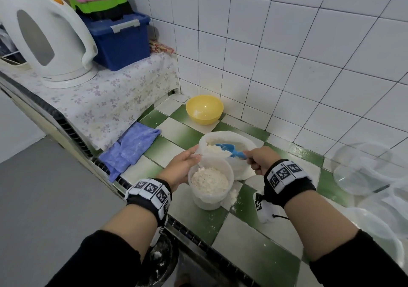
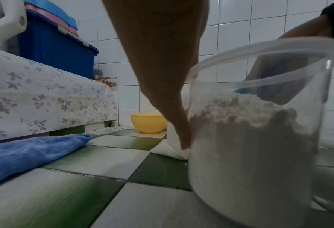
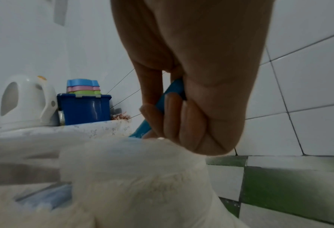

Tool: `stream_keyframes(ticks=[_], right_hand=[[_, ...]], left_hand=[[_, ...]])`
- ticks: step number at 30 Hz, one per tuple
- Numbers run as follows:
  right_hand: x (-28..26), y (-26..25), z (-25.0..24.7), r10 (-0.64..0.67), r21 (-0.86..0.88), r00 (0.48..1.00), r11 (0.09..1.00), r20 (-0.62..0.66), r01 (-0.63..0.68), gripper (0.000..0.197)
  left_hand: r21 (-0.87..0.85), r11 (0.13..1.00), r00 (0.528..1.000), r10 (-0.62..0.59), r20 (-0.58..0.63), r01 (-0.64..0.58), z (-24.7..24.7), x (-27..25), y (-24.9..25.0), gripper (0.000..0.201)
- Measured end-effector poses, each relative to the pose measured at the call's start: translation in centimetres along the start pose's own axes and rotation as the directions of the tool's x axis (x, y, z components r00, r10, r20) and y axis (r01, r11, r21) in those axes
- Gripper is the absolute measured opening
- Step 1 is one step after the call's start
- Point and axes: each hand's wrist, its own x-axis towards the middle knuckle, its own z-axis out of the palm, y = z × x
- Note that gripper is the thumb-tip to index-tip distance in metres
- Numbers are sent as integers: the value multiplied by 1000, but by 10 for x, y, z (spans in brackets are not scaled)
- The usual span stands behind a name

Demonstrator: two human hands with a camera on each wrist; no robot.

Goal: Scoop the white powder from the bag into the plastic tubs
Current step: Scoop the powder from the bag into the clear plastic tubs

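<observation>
White powder (image 1: 209, 181) heaped in plastic tub (image 1: 210, 200) on checkered counter (image 1: 198, 218), touching bag (image 1: 239, 167) behind. Blue scoop (image 1: 229, 149) loaded over bag mouth, handle gripped by right hand (image 1: 259, 159). Left hand (image 1: 183, 165) pinching bag rim, beside tub.

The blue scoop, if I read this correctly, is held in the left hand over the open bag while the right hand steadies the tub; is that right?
Not quite: the hands are swapped. In the head view the right hand grips the blue scoop over the open bag, and the left hand steadies the tub. The right wrist view shows its fingers curled round the handle.
</observation>
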Motion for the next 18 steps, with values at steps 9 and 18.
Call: stream_keyframes(ticks=[9, 18], right_hand=[[-17, 0, -18, -6, 202, 1000, 979, 24, 1, 31], [-57, 3, -34, -150, 120, 981, 983, 122, 136, 27]], left_hand=[[-50, 994, 982, 83, -169, -93, 4, -14, -9, 16], [-112, 992, 991, 45, -124, -59, 2, -23, -13, 16]])
